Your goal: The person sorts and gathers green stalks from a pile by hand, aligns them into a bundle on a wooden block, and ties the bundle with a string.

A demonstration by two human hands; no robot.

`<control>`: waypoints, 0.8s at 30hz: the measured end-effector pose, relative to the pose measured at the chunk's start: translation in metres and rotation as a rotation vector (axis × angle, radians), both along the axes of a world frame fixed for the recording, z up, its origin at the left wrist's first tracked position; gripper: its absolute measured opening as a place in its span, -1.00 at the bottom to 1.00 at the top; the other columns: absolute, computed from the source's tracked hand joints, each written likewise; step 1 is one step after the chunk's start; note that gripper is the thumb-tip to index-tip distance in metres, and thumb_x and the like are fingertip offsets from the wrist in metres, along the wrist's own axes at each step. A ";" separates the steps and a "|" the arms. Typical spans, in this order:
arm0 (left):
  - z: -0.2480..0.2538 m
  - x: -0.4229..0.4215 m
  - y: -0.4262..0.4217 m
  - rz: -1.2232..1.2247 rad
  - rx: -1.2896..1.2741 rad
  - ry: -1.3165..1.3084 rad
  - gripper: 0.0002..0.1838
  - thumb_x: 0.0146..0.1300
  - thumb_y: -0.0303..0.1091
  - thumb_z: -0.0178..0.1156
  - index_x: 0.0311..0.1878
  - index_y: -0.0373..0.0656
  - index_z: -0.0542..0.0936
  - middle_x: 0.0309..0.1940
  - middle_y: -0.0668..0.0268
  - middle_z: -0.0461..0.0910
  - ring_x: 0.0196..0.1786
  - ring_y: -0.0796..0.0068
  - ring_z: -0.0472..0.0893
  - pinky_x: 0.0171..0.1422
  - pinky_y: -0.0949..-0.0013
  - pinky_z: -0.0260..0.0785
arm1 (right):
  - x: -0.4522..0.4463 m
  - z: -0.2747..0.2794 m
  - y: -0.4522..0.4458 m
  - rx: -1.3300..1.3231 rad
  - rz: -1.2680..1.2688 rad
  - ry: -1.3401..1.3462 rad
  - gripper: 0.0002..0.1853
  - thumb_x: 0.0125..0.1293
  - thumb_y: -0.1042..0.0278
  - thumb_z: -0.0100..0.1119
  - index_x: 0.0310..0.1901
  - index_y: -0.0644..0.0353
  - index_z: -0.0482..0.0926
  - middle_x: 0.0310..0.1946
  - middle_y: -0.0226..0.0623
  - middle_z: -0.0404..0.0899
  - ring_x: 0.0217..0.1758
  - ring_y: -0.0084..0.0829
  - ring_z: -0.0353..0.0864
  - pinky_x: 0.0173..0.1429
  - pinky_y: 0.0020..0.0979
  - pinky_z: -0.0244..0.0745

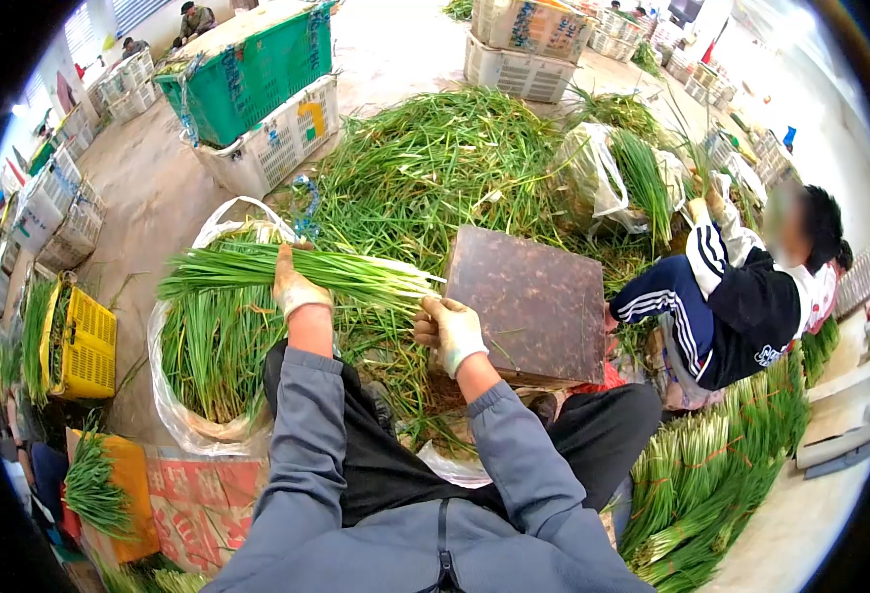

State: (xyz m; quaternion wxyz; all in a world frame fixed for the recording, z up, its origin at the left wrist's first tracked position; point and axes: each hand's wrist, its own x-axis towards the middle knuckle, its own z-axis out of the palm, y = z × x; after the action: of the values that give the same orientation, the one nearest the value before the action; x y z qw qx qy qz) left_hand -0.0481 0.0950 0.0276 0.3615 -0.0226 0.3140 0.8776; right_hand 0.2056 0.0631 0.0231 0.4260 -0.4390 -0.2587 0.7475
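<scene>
A bunch of chives (pixel 356 276) lies across the middle of the view, green tips to the left and white root ends to the right. My left hand (pixel 297 284), in a pale glove with the fingers bare, is wrapped round it near its middle. At the white ends, my right hand (pixel 449 333), gloved the same way, is closed with finger and thumb on the ends of some stalks. A brown marbled board (pixel 529 304) lies just right of that hand. Below my left hand stands a clear plastic bag (pixel 167 381) full of upright chives.
A large heap of loose chives (pixel 435 148) spreads ahead. Stacked crates, one of them green (pixel 247 74), stand behind it. A yellow basket (pixel 89 346) is at the left. To the right sits a person in a dark jacket (pixel 751 306), beside tied bundles of chives (pixel 712 465).
</scene>
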 end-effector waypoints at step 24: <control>0.000 -0.032 -0.007 -0.312 -0.022 -0.190 -0.67 0.49 -0.09 0.05 -0.16 -0.20 0.56 -0.28 0.15 0.66 -0.22 0.14 0.65 -0.06 -0.02 0.56 | 0.022 -0.047 0.015 0.576 0.293 -0.479 -0.65 0.38 0.57 0.21 0.18 0.37 0.57 0.02 -0.22 0.71 -0.07 -0.50 0.69 0.06 -0.47 0.63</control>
State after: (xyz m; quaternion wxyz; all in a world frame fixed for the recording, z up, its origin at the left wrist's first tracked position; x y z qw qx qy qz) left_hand -0.0805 0.0881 0.0274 0.5210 -0.0601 0.2877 0.8013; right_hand 0.2281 0.0777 -0.0240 0.3483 -0.4219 -0.6093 0.5739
